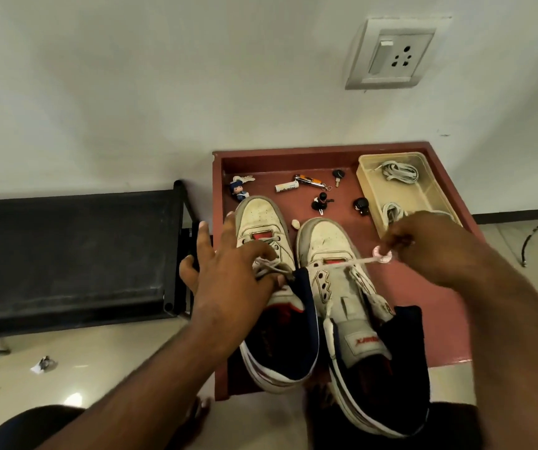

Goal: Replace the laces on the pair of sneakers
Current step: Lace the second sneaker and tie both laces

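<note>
Two worn white sneakers stand side by side on a red tray-like table, toes pointing away from me. My left hand lies over the left sneaker with fingers spread, touching its loose lace near the tongue. Its tongue and lace bunch are partly hidden beneath my palm. My right hand pinches the end of a white lace that runs taut from the lowest eyelets of the right sneaker out to the right. That sneaker's upper eyelets are unlaced and its tongue is folded toward me.
A clear plastic box at the table's back right holds coiled white laces. Small items lie at the back: a doll figure, a white tube, keys and keyrings. A black bench stands left; a wall socket above.
</note>
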`<act>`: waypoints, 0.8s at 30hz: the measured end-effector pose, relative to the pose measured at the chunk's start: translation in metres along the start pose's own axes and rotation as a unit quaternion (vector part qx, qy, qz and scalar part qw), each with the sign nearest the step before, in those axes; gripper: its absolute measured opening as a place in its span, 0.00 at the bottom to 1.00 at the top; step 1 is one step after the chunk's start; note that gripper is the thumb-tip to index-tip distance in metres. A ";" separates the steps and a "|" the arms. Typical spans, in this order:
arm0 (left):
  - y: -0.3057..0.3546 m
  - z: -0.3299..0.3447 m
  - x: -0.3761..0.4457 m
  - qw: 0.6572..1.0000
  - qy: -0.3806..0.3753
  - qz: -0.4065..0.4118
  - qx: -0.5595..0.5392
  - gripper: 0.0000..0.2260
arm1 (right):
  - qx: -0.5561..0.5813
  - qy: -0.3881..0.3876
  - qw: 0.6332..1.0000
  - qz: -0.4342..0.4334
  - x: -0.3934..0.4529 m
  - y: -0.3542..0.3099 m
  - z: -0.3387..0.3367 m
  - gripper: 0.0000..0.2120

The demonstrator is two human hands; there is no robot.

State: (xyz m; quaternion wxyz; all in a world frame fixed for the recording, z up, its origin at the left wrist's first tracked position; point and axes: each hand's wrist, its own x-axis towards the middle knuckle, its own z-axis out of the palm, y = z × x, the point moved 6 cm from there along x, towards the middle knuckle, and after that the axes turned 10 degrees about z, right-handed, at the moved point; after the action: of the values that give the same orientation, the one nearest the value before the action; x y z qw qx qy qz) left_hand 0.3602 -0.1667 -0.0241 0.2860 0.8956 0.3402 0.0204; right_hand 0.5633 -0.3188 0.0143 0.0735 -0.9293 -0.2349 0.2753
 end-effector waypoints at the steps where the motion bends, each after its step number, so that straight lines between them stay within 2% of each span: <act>1: -0.001 -0.001 0.000 1.000 0.003 0.000 -0.001 0.18 | -0.027 0.029 0.999 0.027 -0.005 0.013 -0.007 0.16; 3: 0.000 -0.002 0.001 1.000 0.008 -0.004 -0.008 0.22 | -0.056 0.096 0.994 0.013 -0.019 0.011 -0.004 0.12; 4: 0.001 -0.002 0.002 1.000 0.009 -0.006 -0.013 0.23 | -0.025 0.112 0.993 -0.020 -0.025 -0.002 0.006 0.12; 6: 0.003 -0.002 0.002 1.000 0.014 -0.010 -0.018 0.24 | 0.040 0.063 0.993 -0.088 -0.031 -0.040 0.037 0.13; 7: 0.004 -0.002 0.002 1.000 0.017 -0.010 -0.021 0.24 | 0.022 0.031 0.993 -0.108 -0.032 -0.059 0.052 0.13; 9: 0.003 0.000 0.003 0.999 0.022 -0.012 -0.026 0.25 | -0.045 0.021 0.991 -0.125 -0.028 -0.077 0.068 0.11; 12: 0.003 0.001 0.002 0.999 0.026 -0.006 -0.033 0.28 | -0.006 0.023 0.997 -0.073 -0.014 -0.045 0.050 0.04; 15: 0.003 -0.002 0.003 0.997 0.027 0.008 -0.068 0.30 | -0.045 0.111 0.991 0.063 -0.006 0.008 0.010 0.03; 17: 0.003 -0.006 0.003 0.988 0.048 0.024 -0.147 0.29 | -0.059 0.172 0.979 0.090 -0.010 0.014 -0.001 0.11; 18: 0.004 -0.013 0.002 0.977 0.068 0.035 -0.199 0.28 | -0.041 0.168 0.983 0.058 -0.015 0.002 0.003 0.17; 20: 0.001 -0.027 -0.003 0.955 0.104 0.037 -0.276 0.24 | 0.004 0.091 0.996 -0.007 -0.031 -0.038 0.028 0.24; 22: -0.011 -0.032 -0.010 0.938 0.114 0.001 -0.327 0.19 | 0.004 0.014 0.999 -0.047 -0.037 -0.067 0.065 0.19; 24: -0.023 -0.025 -0.023 0.935 0.092 -0.039 -0.340 0.17 | -0.008 0.012 0.999 -0.042 -0.037 -0.070 0.074 0.13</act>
State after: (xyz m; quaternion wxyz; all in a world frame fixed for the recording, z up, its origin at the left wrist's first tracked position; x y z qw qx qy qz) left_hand 0.3227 -0.1542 -0.0114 0.5415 0.7251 0.3724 0.2057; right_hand 0.4676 -0.2746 -0.0113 0.0805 -0.9224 -0.2748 0.2592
